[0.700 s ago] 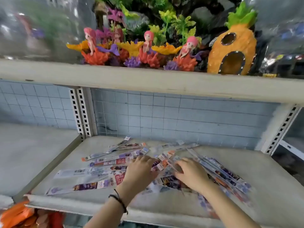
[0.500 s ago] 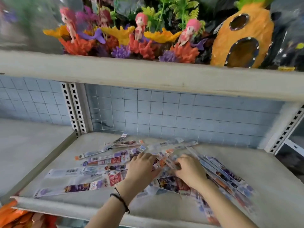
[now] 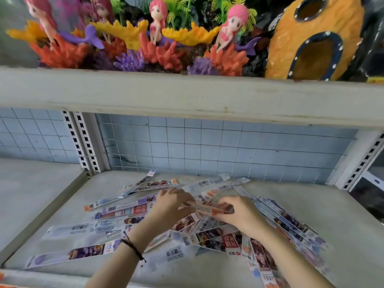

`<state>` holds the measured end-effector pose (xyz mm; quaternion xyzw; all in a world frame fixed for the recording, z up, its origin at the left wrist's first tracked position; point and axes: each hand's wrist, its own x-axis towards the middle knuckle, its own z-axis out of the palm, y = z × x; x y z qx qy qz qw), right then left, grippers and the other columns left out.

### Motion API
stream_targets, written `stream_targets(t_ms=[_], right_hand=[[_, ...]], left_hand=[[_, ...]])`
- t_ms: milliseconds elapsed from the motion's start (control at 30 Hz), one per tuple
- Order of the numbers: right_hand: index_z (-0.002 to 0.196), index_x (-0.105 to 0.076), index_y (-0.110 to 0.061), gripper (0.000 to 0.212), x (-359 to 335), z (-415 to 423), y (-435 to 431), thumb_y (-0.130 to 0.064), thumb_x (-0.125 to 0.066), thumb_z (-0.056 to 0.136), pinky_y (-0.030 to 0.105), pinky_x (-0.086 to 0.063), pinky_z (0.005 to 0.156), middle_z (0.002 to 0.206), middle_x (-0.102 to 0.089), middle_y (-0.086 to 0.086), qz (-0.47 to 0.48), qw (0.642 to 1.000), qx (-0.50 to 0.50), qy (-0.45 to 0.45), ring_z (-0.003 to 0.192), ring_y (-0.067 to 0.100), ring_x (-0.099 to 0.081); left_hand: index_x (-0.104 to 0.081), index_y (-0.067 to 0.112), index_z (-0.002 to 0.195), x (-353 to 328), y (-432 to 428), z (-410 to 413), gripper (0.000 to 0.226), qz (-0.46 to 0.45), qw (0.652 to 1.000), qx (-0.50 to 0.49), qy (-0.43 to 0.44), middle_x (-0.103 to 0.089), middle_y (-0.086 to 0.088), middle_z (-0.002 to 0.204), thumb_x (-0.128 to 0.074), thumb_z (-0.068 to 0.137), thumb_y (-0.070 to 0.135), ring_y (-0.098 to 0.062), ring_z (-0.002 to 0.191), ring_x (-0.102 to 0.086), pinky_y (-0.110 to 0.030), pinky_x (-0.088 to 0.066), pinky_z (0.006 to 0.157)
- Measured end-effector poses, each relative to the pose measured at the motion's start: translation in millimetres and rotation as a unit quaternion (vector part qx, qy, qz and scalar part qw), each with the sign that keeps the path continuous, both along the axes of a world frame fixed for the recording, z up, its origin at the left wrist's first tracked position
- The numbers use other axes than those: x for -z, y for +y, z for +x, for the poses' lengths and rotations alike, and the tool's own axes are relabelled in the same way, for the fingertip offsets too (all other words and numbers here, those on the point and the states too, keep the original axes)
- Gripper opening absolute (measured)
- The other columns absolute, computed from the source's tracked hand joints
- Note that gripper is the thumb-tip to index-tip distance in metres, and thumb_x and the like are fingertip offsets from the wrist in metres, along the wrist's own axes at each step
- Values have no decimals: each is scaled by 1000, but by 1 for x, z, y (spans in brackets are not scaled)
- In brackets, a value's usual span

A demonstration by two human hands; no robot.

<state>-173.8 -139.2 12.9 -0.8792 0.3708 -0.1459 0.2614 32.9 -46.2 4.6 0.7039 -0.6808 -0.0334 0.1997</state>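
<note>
Several long, narrow printed packets [image 3: 122,210] lie scattered across a grey shelf [image 3: 332,221]. Both hands hold one orange-edged packet [image 3: 204,207] just above the pile. My left hand [image 3: 170,206] grips its left end with curled fingers. My right hand [image 3: 239,215] pinches its right end. A dark cord bracelet [image 3: 133,248] sits on the left wrist.
The shelf above [image 3: 187,96] overhangs close to the hands. On it stand mermaid figurines [image 3: 158,19] on plastic coral [image 3: 160,53] and an orange pineapple house [image 3: 315,38]. A blue wire-grid back panel [image 3: 207,150] closes the rear. Slotted uprights [image 3: 83,142] bound the bay.
Both hands have lifted one orange-edged packet out of the pile and now hold it between them. The camera has moved closer and tilted down.
</note>
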Motion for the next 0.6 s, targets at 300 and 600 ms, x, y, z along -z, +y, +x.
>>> stream_targets(t_ms=[300,600], right_hand=[[82,-72,-29,10,-15,9,-1,-19,-71,83,19,-47,76,84,-71,-10,111,991,-23,-66,81,2,-65],[93,-64,-24,34,4,37,-22,-57,-59,84,27,-52,77,83,-60,-15,42,991,126,1,80,9,-64]], left_hand=[[-62,36,108,-12,20,17,24,85,996,11,5,-67,20,97,-58,88,47,0,88,-57,-23,-38,87],[-48,29,79,-11,20,31,25,57,974,-45,215,-62,7,72,-44,99,16,-2,54,-55,-16,-49,52]])
